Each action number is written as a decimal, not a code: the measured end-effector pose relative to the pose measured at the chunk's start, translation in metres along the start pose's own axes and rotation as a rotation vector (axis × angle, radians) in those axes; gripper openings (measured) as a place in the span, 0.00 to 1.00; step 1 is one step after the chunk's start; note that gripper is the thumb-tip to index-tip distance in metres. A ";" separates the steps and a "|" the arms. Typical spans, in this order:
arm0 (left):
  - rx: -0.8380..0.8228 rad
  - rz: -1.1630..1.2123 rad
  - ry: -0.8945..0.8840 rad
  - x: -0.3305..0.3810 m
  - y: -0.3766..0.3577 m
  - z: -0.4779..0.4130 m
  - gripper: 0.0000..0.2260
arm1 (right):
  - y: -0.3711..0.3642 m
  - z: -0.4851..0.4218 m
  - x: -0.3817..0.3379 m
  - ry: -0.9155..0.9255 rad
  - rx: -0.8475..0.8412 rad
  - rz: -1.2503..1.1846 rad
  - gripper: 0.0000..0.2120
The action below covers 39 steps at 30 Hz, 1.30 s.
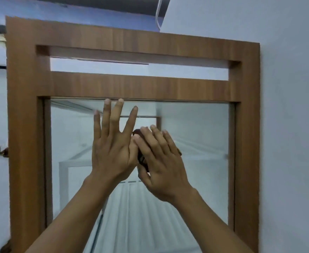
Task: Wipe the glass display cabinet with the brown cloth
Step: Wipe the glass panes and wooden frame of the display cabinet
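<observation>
Two bare forearms rise from the bottom edge, the left forearm (73, 216) and right forearm (213, 221) angling toward each other. The left hand (113, 148) is raised palm forward on the glass pane (195, 143), its fingers straight and spread wide, holding nothing, the fingertips just under the wooden frame (27, 125) of the display cabinet. The right hand (162, 165) sits just beside it, touching its thumb side, fingers straight and close together, tilted left. Behind the pane only pale panels and reflections show (which is which I cannot tell). The brown cloth (142, 160) lies pressed between the right hand's flat fingers and the glass, peeking out past the fingertips and beside the palm
</observation>
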<state>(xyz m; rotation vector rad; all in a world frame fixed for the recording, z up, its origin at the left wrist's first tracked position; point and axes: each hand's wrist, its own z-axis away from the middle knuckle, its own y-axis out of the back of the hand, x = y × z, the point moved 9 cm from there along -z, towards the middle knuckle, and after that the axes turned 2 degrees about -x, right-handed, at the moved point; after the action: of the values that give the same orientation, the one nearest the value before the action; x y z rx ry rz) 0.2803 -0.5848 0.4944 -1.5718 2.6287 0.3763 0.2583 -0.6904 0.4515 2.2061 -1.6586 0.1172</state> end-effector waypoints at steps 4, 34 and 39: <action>-0.105 -0.047 -0.032 -0.025 0.007 0.010 0.27 | 0.002 -0.018 0.001 -0.137 0.075 -0.006 0.31; -0.074 0.828 -0.135 -0.227 0.023 0.055 0.28 | -0.065 -0.117 -0.201 -0.407 0.274 -0.173 0.27; -0.041 0.922 -0.167 -0.231 0.005 0.040 0.28 | -0.065 -0.129 -0.207 -0.371 0.300 -0.086 0.28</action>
<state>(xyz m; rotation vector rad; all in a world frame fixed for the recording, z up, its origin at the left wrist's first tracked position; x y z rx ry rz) 0.3838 -0.3741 0.4959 -0.2060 3.0261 0.5517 0.2775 -0.4423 0.4954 2.6508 -1.8296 -0.0786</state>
